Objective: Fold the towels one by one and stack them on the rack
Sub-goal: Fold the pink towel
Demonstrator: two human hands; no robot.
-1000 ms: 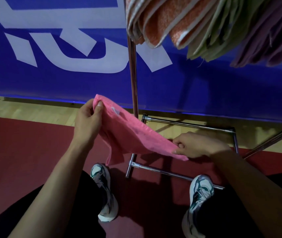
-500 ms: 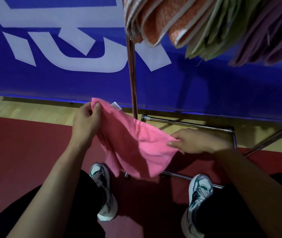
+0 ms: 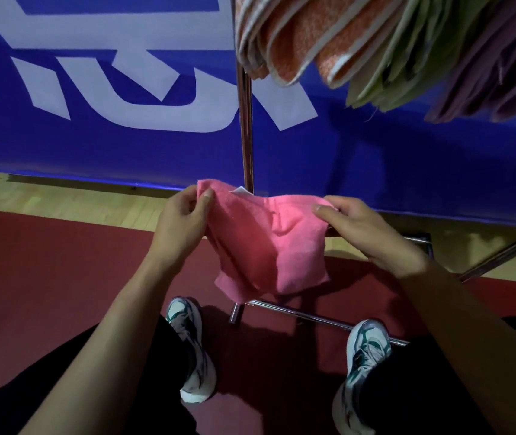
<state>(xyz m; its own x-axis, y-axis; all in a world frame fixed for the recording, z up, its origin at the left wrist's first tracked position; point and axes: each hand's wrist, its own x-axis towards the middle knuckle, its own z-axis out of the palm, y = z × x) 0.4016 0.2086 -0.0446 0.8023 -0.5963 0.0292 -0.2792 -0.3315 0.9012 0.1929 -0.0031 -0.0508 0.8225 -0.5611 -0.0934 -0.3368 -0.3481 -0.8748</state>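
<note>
One small pink terry towel (image 3: 269, 243) held in the air, doubled over, between both hands, just in front of the chrome upright pole of the metal rack (image 3: 245, 127). Left hand (image 3: 181, 224) pinches the towel's top left corner, thumb on the near face, fingers curled behind. Right hand (image 3: 363, 227) pinches the top right corner, thumb on top, fingers curled under the cloth. A white label tab (image 3: 241, 191) sticks up at the top edge. The bottom edge hangs loose and uneven just above the rack's chrome base bar (image 3: 313, 318).

Progress, judged: this towel looks about half folded, with at least one more fold and the stacking left. On the rack's upper level, at the top right corner of the view, folded towels are already in place: an orange-and-white group (image 3: 300, 39), a pale green group (image 3: 385, 67) and a mauve group (image 3: 495, 67). So a good share of the work appears done. No unfolded pile is in view, so I cannot tell how many are left.

Counts: pink towel in hand, 1. Colour groups on the rack, 3; single towels per group cannot be counted because the layers overlap and are cropped. Hands, 2. White-and-teal sneakers (image 3: 192, 350), 2, on the dark red floor mat (image 3: 46, 277). Blue banner with white lettering (image 3: 124, 89), 1, behind the rack.
</note>
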